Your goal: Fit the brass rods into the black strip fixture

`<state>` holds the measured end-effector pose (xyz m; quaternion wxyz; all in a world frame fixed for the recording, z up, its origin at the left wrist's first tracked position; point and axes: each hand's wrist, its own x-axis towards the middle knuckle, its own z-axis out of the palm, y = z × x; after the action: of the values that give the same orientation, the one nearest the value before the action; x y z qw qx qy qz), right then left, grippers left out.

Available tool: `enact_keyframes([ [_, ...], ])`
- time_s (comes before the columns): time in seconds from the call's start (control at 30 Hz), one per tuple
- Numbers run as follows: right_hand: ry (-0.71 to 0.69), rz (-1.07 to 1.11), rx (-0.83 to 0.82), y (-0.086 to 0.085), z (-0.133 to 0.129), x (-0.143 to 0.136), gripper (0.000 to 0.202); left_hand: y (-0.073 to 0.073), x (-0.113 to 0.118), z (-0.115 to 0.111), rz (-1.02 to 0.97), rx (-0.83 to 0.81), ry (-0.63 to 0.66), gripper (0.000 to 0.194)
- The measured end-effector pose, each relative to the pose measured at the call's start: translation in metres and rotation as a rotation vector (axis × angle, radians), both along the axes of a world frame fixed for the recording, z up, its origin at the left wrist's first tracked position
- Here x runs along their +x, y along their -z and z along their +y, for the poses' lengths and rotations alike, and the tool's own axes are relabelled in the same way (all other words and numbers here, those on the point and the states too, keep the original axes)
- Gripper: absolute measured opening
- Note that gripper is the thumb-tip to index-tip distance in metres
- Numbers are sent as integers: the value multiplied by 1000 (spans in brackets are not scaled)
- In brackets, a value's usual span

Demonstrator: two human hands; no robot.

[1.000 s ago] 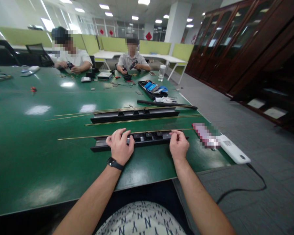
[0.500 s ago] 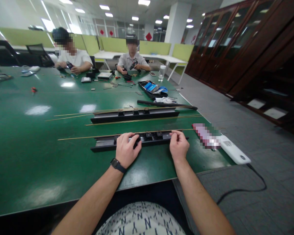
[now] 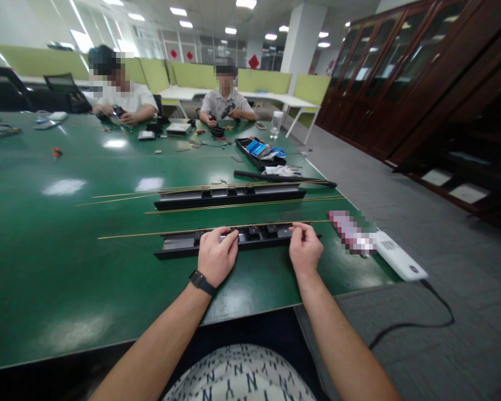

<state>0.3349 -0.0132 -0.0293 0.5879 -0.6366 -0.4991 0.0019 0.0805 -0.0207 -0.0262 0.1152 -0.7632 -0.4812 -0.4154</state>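
Observation:
A black channel-shaped rail (image 3: 177,250) with a grey inside lies crosswise before me, and several small black blocks (image 3: 254,231) sit in it. Along its far side runs a thin brass-coloured rod (image 3: 129,236), which sticks out past both ends. My left hand (image 3: 217,256) bends over the rail left of its middle, thumb drawn in to the fingers; whatever lies under the fingertips is hidden. Near the rail's right end my right hand (image 3: 306,248) is closed in a pinch, its fingertips at the rod.
Beyond lies a second black rail (image 3: 229,199) with more thin rods (image 3: 242,206). To the right are a pink, blurred-out item (image 3: 350,231) and a white corded device (image 3: 401,259). A black tray (image 3: 261,153) and two people (image 3: 127,103) are across the green table (image 3: 87,289).
My left thumb has drawn in closer to the fingers, and that hand has turned slightly. My right hand, the rail and the rod stay practically where they were.

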Motion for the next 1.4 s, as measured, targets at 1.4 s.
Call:
enact_keyframes([
  [1.4,12,2,11,-3,-1,-2,27,-5,20,-16,192,-144,178,35],
])
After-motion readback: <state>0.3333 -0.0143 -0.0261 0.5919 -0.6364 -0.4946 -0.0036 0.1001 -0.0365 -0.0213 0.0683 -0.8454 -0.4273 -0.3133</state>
